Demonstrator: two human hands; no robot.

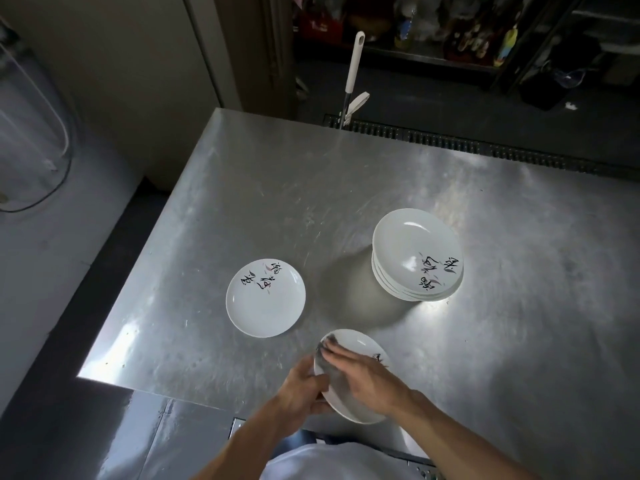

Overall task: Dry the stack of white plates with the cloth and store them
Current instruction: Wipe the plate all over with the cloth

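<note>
Nearest to the person, over the near edge of the brushed steel table [242,202], the left hand [304,386] grips with curled fingers the left rim of a white round plate [356,408]. This plate is held tilted, with its hollow face turned up. Its oval outline runs from far-left to near-right, and black painted signs show at its right rim. The right hand [363,374] lies across the middle of it, fingers almost straight, pressing a blurred grey cloth [327,355] and hiding most of the face.

Farther to the left, a single white plate [266,303] lies flat on the table, its black writing toward the far rim. Farther to the right stands the stack of white plates [417,251], with writing at the near-right side of the top one. Behind the far table edge a long white handle [355,60] stands almost upright, beside a dark floor grate [450,143].
</note>
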